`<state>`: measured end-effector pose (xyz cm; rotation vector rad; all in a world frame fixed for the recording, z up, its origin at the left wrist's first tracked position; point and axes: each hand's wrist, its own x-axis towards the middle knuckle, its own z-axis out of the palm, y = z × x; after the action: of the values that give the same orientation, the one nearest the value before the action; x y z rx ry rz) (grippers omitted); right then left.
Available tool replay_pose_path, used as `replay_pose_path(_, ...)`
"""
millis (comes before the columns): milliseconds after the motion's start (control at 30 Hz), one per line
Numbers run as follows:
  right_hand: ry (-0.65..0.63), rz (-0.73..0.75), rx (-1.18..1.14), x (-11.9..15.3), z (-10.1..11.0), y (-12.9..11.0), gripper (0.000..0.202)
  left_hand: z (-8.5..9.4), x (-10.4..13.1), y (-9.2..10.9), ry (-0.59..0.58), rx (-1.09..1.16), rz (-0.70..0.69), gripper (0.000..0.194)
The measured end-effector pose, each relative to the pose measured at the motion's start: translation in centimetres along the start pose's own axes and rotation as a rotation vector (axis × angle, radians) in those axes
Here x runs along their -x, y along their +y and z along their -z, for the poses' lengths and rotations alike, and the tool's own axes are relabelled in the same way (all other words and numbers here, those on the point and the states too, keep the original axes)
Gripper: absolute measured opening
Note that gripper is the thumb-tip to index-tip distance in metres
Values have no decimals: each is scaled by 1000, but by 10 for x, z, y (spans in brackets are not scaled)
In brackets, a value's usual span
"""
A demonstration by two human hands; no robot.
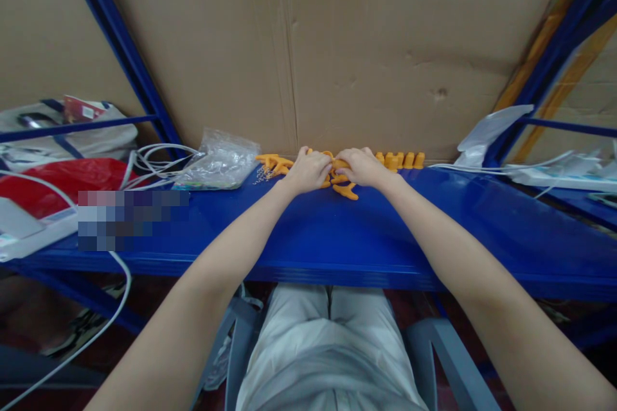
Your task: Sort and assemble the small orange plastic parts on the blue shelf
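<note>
Right now, in the head view, both hands are close together near the back of the blue desk [347,237], busy with small orange parts. The left hand [311,171] has its fingers bent in next to the parts, but I cannot tell if it has a tight hold on one. The right hand [359,166] looks closed on an orange piece [340,165], which sits between the two hands. Just below the right hand, a loose orange part [346,191] lies on the desk. Beside the left hand, on its outer side, are a small heap of orange parts [276,164] and some tiny shiny bits [263,173], with a clear plastic bag [224,160] farther out. A row of little orange blocks [405,160] is on the outer side of the right hand. It looks like close work with the fingertips, and I think it calls for a soft, careful pinch and slow, small turns.
</note>
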<state>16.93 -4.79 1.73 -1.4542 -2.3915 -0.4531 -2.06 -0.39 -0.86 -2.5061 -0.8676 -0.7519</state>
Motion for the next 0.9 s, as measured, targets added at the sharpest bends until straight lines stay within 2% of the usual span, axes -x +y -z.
replay_pose_path(200, 133, 88, 105, -1, -7, 6, 23, 5, -2, 6, -15, 37, 75, 28)
replay_pose_path(333, 163, 113, 149, -2, -9, 7, 22, 1, -5, 4, -18, 149, 158, 23)
replay_pose_path(433, 174, 135, 182, -1, -9, 7, 22, -4, -10, -1, -16, 342, 236, 20)
replay_pose_path(533, 191, 156, 224, -1, -8, 6, 23, -7, -14, -6, -61, 636, 323, 22)
replay_pose_path(700, 268, 190, 267, -2, -8, 5, 30, 1, -12, -3, -183, 1081, 420, 27)
replay_pose_path(800, 292, 178, 264, -3, -9, 4, 33, 8, -10, 2, -204, 1170, 464, 27)
replay_pose_path(900, 281, 152, 245, -3, -10, 3, 34, 10, -10, 5, -199, 1125, 483, 30)
